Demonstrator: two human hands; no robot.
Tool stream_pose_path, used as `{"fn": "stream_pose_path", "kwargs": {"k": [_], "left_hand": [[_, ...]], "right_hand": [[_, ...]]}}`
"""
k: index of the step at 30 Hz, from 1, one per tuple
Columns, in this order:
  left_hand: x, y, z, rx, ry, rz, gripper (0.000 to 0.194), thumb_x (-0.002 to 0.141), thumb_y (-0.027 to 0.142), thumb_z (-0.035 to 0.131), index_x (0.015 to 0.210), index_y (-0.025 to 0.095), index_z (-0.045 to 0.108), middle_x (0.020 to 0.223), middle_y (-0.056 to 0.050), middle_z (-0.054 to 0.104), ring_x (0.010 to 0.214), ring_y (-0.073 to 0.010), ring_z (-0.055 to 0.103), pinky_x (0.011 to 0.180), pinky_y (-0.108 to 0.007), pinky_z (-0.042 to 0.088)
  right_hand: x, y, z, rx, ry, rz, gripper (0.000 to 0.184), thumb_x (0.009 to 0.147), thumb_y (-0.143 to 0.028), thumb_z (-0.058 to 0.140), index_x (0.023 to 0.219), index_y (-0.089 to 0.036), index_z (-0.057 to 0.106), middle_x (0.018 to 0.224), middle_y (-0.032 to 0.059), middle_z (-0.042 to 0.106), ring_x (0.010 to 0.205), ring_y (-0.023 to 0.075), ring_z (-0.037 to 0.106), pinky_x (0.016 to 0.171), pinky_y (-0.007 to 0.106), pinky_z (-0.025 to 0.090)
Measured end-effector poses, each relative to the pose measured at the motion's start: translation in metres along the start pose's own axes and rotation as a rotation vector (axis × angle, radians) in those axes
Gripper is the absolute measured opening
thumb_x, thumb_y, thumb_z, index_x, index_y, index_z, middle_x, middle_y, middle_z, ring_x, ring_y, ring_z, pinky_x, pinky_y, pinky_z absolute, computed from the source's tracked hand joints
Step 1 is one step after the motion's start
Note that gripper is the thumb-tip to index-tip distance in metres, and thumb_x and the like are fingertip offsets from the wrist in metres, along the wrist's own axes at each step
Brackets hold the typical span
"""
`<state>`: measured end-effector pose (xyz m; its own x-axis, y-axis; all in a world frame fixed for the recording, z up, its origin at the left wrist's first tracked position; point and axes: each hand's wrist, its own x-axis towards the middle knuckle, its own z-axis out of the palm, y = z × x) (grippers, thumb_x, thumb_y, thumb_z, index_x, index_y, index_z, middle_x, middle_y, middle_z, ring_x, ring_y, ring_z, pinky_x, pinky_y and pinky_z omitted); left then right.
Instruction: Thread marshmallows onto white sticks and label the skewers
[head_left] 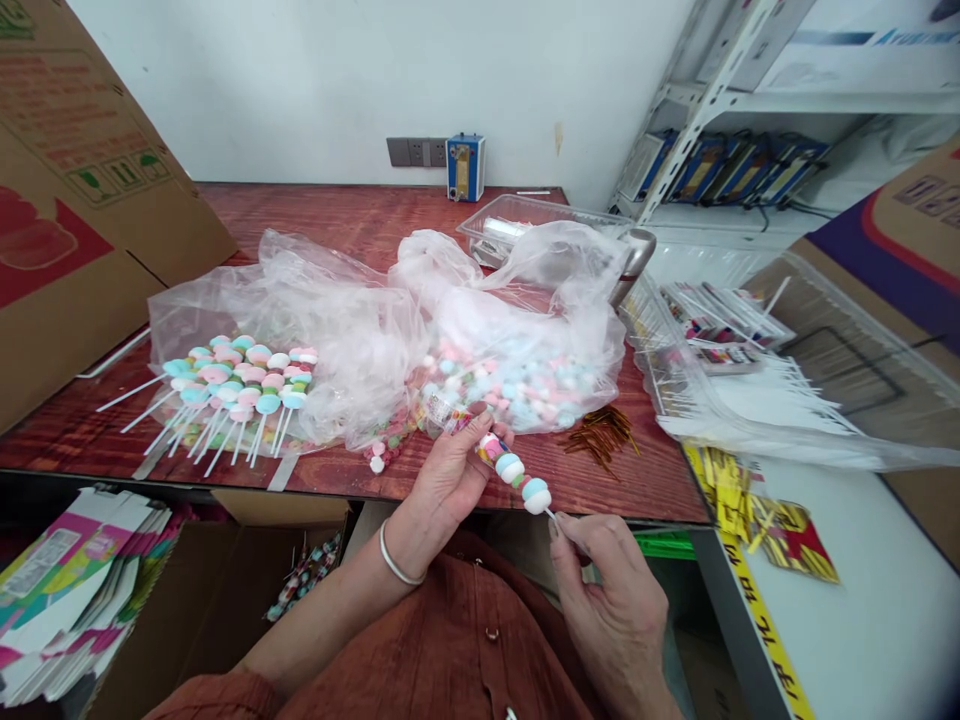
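My right hand (611,590) pinches the white stick end of a marshmallow skewer (537,496) threaded with blue-and-white marshmallows and small green and red candies. The skewer's upper end lies in a small clear printed wrapper (448,412). My left hand (457,475) is closed around the wrapper, thumb on top; its fingers hide part of it. Just behind my hands, an open clear bag of loose marshmallows (517,385) lies on the table. To the left, a pile of finished-looking marshmallow skewers (240,375) rests on plastic, sticks toward me.
Brown twist ties (600,438) lie right of the bag. A clear tray of white sticks (780,400) stands at the right. Below the table's left edge, an open cardboard box (210,590) holds wrapped skewers. A large carton (82,200) stands at the left.
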<state>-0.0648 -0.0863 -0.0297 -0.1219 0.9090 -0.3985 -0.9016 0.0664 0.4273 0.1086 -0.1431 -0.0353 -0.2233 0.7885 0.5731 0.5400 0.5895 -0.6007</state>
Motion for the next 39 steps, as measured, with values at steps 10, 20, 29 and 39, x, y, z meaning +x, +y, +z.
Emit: {"fn": "stream_pose_path", "kwargs": {"k": [10, 20, 29, 39], "left_hand": [[0.001, -0.002, -0.003, 0.000, -0.085, -0.010, 0.024, 0.074, 0.015, 0.079, 0.093, 0.014, 0.066, 0.076, 0.000, 0.065, 0.070, -0.0124, 0.064, 0.070, -0.026, 0.056], [0.004, -0.014, -0.001, -0.023, 0.024, -0.059, 0.018, 0.081, 0.024, 0.075, 0.077, 0.014, 0.061, 0.067, 0.002, 0.060, 0.064, -0.0101, 0.061, 0.077, -0.029, 0.056], [0.002, -0.018, -0.001, 0.062, 0.088, -0.100, 0.029, 0.080, 0.038, 0.076, 0.075, 0.015, 0.058, 0.069, 0.001, 0.058, 0.063, -0.0117, 0.059, 0.062, -0.026, 0.050], [0.002, -0.020, -0.006, -0.020, -0.148, -0.178, 0.024, 0.083, 0.037, 0.072, 0.081, 0.016, 0.061, 0.076, 0.001, 0.059, 0.073, -0.0131, 0.062, 0.077, -0.031, 0.054]], "right_hand": [[-0.002, -0.001, 0.004, 0.422, -0.196, 0.717, 0.037, 0.090, -0.047, 0.059, 0.067, -0.019, 0.055, 0.057, -0.0047, 0.045, 0.052, 0.0095, 0.037, 0.048, 0.022, 0.030], [-0.011, -0.002, 0.020, 0.638, -0.365, 0.733, 0.033, 0.096, -0.045, 0.049, 0.084, -0.018, 0.062, 0.061, -0.0043, 0.044, 0.049, 0.0096, 0.038, 0.047, 0.023, 0.034], [-0.015, 0.014, 0.022, -0.168, -0.204, -0.005, 0.018, 0.096, -0.022, 0.052, 0.093, -0.017, 0.069, 0.066, 0.0018, 0.058, 0.061, 0.0144, 0.049, 0.061, 0.028, 0.034], [0.000, 0.002, 0.026, 1.277, -0.327, 1.262, 0.036, 0.081, -0.052, 0.069, 0.077, -0.018, 0.058, 0.051, -0.0140, 0.023, 0.040, 0.0028, 0.008, 0.038, 0.019, 0.013]]}}
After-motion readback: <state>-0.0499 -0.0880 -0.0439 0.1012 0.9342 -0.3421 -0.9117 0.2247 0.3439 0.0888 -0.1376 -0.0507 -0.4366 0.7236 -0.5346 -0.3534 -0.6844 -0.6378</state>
